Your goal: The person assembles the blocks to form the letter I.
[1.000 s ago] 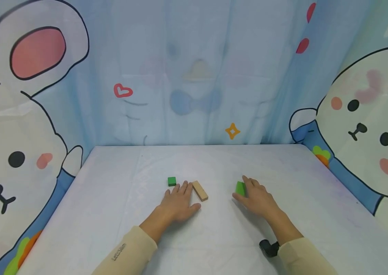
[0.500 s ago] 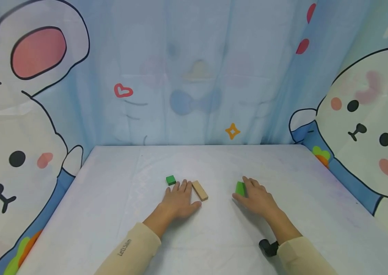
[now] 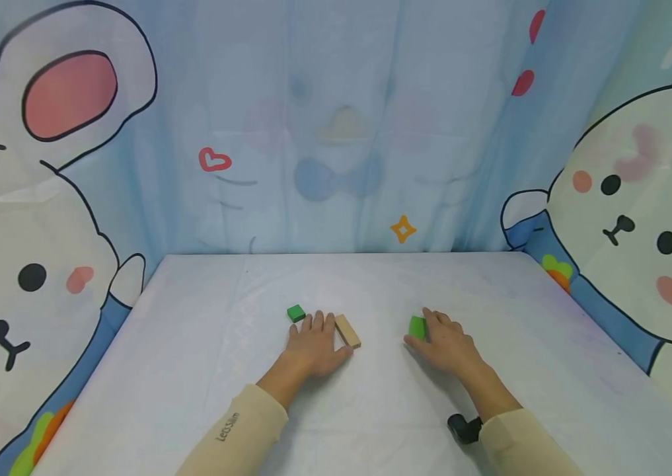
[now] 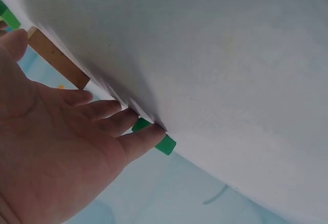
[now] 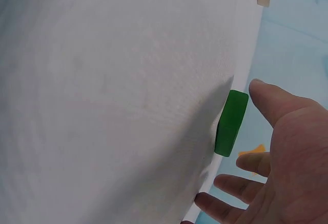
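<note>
On the white tabletop my left hand (image 3: 312, 350) lies with straight, spread fingers. A small green block (image 3: 296, 313) sits just beyond its outer fingertips; in the left wrist view those fingers partly cover the green block (image 4: 167, 145). Beside the index finger and thumb lies a plain wooden block (image 3: 348, 331), placed at a slant. Farther right, my right hand (image 3: 447, 345) has its thumb and fingers spread around a lighter green block (image 3: 417, 327). In the right wrist view this block (image 5: 231, 124) stands apart from the thumb, and no finger curls round it.
A white cloth covers the table (image 3: 371, 423). Blue curtain (image 3: 336, 198) with cartoon prints hangs behind and at both sides. A black device (image 3: 464, 428) sits at the right wrist, by the beige sleeve (image 3: 526, 443).
The small green block at the left has turned and shifted slightly away to the left. My left hand has slid a little to the right. The right hand stays almost still.
</note>
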The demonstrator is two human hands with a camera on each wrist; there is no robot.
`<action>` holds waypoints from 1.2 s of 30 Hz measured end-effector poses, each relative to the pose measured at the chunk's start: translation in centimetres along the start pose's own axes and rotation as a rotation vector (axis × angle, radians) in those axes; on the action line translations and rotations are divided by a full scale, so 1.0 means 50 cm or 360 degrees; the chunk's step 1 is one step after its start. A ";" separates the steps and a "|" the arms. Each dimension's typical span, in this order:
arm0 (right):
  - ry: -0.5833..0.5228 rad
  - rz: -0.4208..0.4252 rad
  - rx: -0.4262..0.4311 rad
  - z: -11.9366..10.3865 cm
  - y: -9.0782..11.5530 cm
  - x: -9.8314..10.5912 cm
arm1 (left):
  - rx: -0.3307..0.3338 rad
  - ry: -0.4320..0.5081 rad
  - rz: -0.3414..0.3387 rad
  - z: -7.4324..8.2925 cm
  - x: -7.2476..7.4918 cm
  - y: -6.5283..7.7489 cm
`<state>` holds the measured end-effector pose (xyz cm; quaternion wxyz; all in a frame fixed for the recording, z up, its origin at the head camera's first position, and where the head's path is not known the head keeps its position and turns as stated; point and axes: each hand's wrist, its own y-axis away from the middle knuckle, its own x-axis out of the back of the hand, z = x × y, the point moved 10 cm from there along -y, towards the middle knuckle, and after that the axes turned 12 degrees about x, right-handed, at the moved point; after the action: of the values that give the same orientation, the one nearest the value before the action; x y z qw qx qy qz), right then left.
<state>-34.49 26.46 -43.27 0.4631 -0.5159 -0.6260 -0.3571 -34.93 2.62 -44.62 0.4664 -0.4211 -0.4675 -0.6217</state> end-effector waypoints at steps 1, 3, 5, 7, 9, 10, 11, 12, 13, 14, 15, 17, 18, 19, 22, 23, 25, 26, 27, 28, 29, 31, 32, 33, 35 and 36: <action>0.0003 0.0000 -0.0005 0.002 0.000 -0.001 | 0.0006 0.0007 0.0002 0.001 0.000 0.000; 0.0005 0.0001 -0.0009 0.003 0.000 -0.001 | 0.0017 0.0012 0.0011 0.002 0.000 0.000; 0.0004 -0.0005 -0.0014 0.005 0.001 -0.002 | 0.0030 0.0005 0.0017 0.002 -0.001 0.001; 0.0006 -0.0012 -0.0012 0.005 0.001 -0.004 | 0.0044 0.0000 0.0015 0.001 -0.001 0.001; 0.0011 -0.0017 -0.0009 0.004 0.000 -0.005 | 0.0052 -0.0011 0.0017 0.000 -0.001 0.001; 0.0013 -0.0020 -0.0009 0.003 0.000 -0.005 | 0.0054 -0.0017 0.0017 0.000 -0.002 0.001; 0.0018 -0.0019 -0.0006 0.003 0.000 -0.005 | 0.0054 -0.0021 0.0018 0.000 -0.002 0.001; 0.0025 -0.0018 -0.0006 0.002 0.000 -0.005 | 0.0052 -0.0023 0.0020 0.001 -0.002 0.000; 0.0032 -0.0015 -0.0005 0.002 0.000 -0.005 | 0.0051 -0.0025 0.0024 0.002 -0.001 0.000; 0.0038 -0.0013 -0.0006 0.002 0.000 -0.004 | 0.0048 -0.0029 0.0027 0.003 -0.001 0.001; 0.0042 -0.0012 -0.0007 0.002 0.000 -0.004 | 0.0047 -0.0030 0.0028 0.004 0.000 0.001; 0.0053 -0.0014 -0.0011 0.002 -0.001 -0.004 | 0.0046 -0.0035 0.0036 0.005 0.000 0.001; 0.0058 -0.0016 -0.0012 0.002 -0.001 -0.004 | 0.0047 -0.0037 0.0038 0.006 0.001 0.001; 0.0058 -0.0017 -0.0014 0.002 -0.001 -0.004 | 0.0047 -0.0039 0.0039 0.006 0.001 0.002; 0.0071 -0.0022 -0.0017 0.002 -0.002 -0.005 | 0.0052 -0.0047 0.0039 0.006 0.001 0.003; 0.0075 -0.0022 -0.0016 0.001 -0.002 -0.005 | 0.0054 -0.0048 0.0037 0.006 0.001 0.003; 0.0081 -0.0024 -0.0017 0.001 -0.002 -0.007 | 0.0058 -0.0051 0.0035 0.005 0.002 0.005; 0.0088 -0.0027 -0.0016 0.001 -0.002 -0.007 | 0.0058 -0.0052 0.0034 0.005 0.002 0.005; 0.0094 -0.0027 -0.0017 0.001 -0.002 -0.008 | 0.0057 -0.0054 0.0034 0.005 0.003 0.005; 0.0099 -0.0028 -0.0018 0.000 -0.002 -0.007 | 0.0056 -0.0055 0.0032 0.005 0.003 0.006; 0.0104 -0.0029 -0.0019 0.000 -0.002 -0.007 | 0.0054 -0.0055 0.0028 0.005 0.003 0.006; 0.0115 -0.0032 -0.0022 -0.002 -0.002 -0.007 | 0.0050 -0.0053 0.0019 0.005 0.004 0.007; 0.0120 -0.0032 -0.0022 -0.002 -0.002 -0.006 | 0.0047 -0.0054 0.0015 0.005 0.004 0.007; 0.0124 -0.0032 -0.0024 -0.003 -0.002 -0.005 | 0.0044 -0.0052 0.0011 0.005 0.005 0.007; 0.0129 -0.0030 -0.0025 -0.004 -0.001 -0.005 | 0.0037 -0.0050 0.0000 0.005 0.004 0.007; 0.0131 -0.0030 -0.0026 -0.004 -0.001 -0.005 | 0.0034 -0.0049 -0.0003 0.005 0.004 0.007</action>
<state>-34.50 26.20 -43.44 0.4808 -0.4987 -0.6083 -0.3875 -34.61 2.80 -44.29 0.4630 -0.4250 -0.4817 -0.6107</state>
